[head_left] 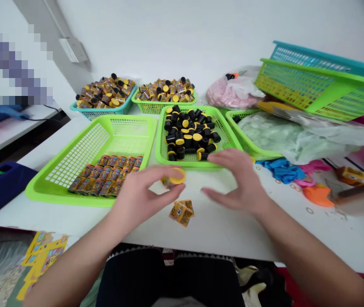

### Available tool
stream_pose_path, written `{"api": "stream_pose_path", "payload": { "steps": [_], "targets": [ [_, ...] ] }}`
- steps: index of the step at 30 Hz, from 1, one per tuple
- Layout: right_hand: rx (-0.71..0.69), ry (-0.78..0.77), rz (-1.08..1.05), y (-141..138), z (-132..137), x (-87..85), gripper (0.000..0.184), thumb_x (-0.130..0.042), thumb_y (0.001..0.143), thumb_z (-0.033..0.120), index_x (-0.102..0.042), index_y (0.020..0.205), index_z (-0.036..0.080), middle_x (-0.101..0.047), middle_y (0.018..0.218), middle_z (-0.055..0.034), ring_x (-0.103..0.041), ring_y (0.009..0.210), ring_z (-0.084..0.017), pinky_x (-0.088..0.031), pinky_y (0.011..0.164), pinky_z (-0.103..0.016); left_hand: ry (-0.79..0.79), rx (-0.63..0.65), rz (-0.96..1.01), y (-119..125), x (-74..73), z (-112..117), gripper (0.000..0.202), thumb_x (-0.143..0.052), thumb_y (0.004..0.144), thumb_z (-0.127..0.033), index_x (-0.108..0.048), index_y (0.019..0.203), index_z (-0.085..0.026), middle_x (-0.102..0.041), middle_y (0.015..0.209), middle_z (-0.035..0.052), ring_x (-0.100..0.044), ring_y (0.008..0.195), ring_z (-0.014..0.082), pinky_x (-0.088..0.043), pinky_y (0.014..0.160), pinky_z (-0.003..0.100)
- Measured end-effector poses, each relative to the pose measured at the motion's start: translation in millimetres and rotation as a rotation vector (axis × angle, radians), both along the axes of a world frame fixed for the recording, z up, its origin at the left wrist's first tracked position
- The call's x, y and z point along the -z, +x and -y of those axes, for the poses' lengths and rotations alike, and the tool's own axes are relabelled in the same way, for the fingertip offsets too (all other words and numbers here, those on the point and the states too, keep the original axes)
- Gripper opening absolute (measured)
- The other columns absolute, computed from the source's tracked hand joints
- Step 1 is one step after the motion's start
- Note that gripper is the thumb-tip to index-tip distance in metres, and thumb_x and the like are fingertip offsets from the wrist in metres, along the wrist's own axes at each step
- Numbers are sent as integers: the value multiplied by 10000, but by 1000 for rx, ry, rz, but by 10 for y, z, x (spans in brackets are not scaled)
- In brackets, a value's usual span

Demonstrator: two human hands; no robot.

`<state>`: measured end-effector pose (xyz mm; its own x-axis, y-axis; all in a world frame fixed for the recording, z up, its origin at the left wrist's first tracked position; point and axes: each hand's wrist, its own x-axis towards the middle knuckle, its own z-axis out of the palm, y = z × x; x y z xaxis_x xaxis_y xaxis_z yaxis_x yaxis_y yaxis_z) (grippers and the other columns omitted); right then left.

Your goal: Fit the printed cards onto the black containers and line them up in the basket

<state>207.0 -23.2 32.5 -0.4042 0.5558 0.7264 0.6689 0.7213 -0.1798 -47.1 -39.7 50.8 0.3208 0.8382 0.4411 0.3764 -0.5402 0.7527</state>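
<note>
At the far left, a dark blue tape dispenser with a green roll sits by the edge of the white counter, and yellow printed cards lie on the floor below. Next comes a lime green basket with tidy rows of wrapped rectangular packets, which take up only its near end, so most of its mesh floor remains uncovered. Behind it, a teal basket and a green basket stay heaped with a loose mix of gold-wrapped pieces and black canisters.

The left hand is just in front of the lime basket's rim, its fingers curled in a grasp around a yellow-capped canister. A small pile of gold printed wrappers lies on the counter just below. The right hand hovers beside it, its fingers spread and released, holding nothing, near the front rim of a central green basket piled with black, yellow-capped canisters.

Further right, a pink bag and a plastic bag of pale green pieces crowd the counter, partly under tilted stacked baskets. Blue crumpled material and an orange piece lie nearby.
</note>
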Motion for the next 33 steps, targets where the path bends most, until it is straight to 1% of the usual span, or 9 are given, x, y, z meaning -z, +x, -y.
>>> {"api": "stream_pose_path", "payload": {
  "steps": [5,10,15,18,21,26,30,32,33],
  "targets": [
    [511,-583,336,341,-720,-190,387,-576,874,428,-652,1158,176,-723,960,-149,-693,829,-296,-538,751,-430,39,-320,-445,-755,-443,-203,197,-716,807,-437,-760,936,-294,-774,1012,-22,-718,903,224,-546,871,350],
    [349,-864,649,106,-1229,-136,475,-724,736,463,-646,1138,223,-741,929,-109,-698,775,-280,-517,656,-361,-231,-562,-761,-1439,-668,-864,227,-669,807,-398,-782,948,-260,-781,833,4,-714,837,249,-522,843,379],
    [364,-783,653,-60,-1326,58,381,-748,715,386,-645,1031,198,-730,869,-103,-694,754,-275,-489,611,-336,-394,-515,-988,-1760,-537,-1229,289,-611,839,-362,-788,990,-191,-786,829,49,-702,800,216,-506,795,297],
    [286,-688,537,25,-1386,174,235,-775,690,343,-690,852,196,-721,831,-114,-688,744,-269,-496,627,-347,-417,-489,-1081,-1773,-334,-1281,307,-595,841,-311,-782,1040,-170,-789,960,75,-707,895,226,-494,807,272],
    [170,-625,500,65,-1419,209,266,-799,651,256,-743,904,198,-718,934,-113,-693,848,-266,-521,729,-349,-423,-481,-1150,-1728,-168,-1312,303,-590,835,-259,-777,1054,-165,-779,1031,96,-700,969,248,-488,843,279],
    [136,-666,623,-12,-1372,85,322,-748,687,179,-773,1005,220,-682,1102,-103,-685,968,-267,-538,878,-360,-396,-483,-1243,-1580,-189,-1275,462,-580,826,-145,-661,1281,-121,-735,1140,172,-682,1069,289,-495,898,303],
    [183,-656,468,55,-1159,-61,247,-730,712,196,-745,959,208,-727,1028,-76,-693,893,-250,-542,846,-355,-129,-575,-1225,-1172,-315,-825,655,-415,901,-89,-290,1545,-80,-521,1415,278,-615,1194,346,-478,980,447],
    [272,-594,210,106,-975,-104,292,-735,746,299,-706,1023,211,-741,955,-61,-688,768,-229,-552,752,-360,203,-454,-1120,-827,-240,-436,570,-360,938,-86,-367,1507,-117,-531,1427,217,-593,1235,301,-451,1048,440],
    [313,-537,66,120,-873,-108,339,-733,760,354,-687,1064,212,-740,935,-58,-681,722,-220,-553,713,-359,304,-276,-1077,-636,-141,-224,515,-348,956,-92,-443,1459,-153,-596,1370,164,-613,1215,255,-468,1044,392]
  ]
}}
